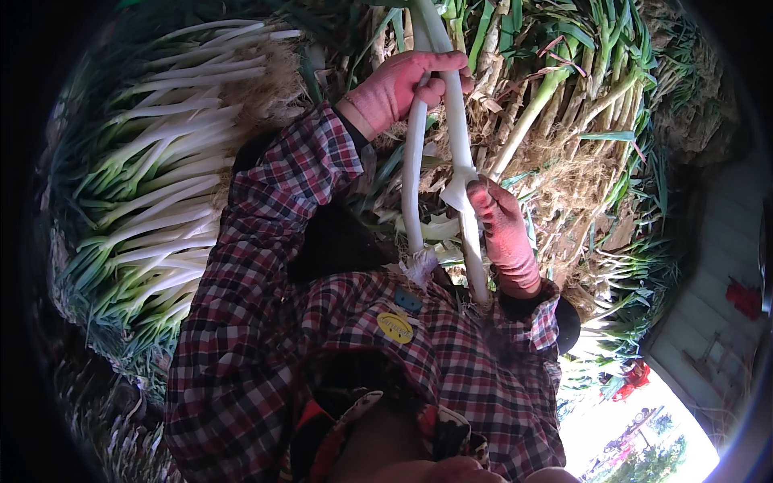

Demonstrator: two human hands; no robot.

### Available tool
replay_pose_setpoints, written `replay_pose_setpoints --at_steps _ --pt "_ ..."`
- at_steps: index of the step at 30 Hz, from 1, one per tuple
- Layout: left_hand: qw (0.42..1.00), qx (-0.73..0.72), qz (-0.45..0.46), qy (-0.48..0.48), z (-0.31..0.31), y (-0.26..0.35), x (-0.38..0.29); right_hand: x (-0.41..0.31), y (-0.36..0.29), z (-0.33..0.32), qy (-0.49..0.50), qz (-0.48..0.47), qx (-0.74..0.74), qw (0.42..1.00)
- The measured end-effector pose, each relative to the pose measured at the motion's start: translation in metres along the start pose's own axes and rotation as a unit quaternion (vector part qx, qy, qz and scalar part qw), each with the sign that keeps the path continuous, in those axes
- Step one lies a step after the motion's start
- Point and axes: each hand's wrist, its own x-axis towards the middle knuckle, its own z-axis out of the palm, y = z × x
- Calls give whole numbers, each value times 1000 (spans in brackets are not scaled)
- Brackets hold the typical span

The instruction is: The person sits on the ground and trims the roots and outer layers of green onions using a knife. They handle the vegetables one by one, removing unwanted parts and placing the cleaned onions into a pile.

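Observation:
My left hand (401,90), in a pink glove, is closed around two long white stalks that look like Welsh onions. The left stalk (413,175) hangs down, its pale root tuft (419,267) close to my checked shirt. On the right stalk (457,127), a loose flap of outer skin (459,188) stands out from the shank. My right hand (504,226), gloved and soiled at the fingertips, pinches at this flap. Below the flap, that stalk runs down to roots beside my right cuff. The upper leaves leave the picture at the top.
To the left lies a thick row of clean white onions (175,151), roots towards me. Ahead and right, a heap of unpeeled onions (561,121) has dry skins and soil. A pale panelled surface (703,241) stands far right, above a bright opening (640,435).

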Motion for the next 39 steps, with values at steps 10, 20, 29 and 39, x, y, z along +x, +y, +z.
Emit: replay_pose_setpoints --at_steps 10,20,29,39 --pt "997 76 -18 3 11 28 -4 38 23 -52 214 -113 23 970" --pt "997 -67 -29 -8 -4 28 4 15 -1 12 -40 -164 -94 981" --pt "998 -23 29 48 -14 23 29 -45 10 -28 -49 -97 -137 985" --pt "996 44 69 29 -50 53 49 -179 96 -87 102 206 -95 969"
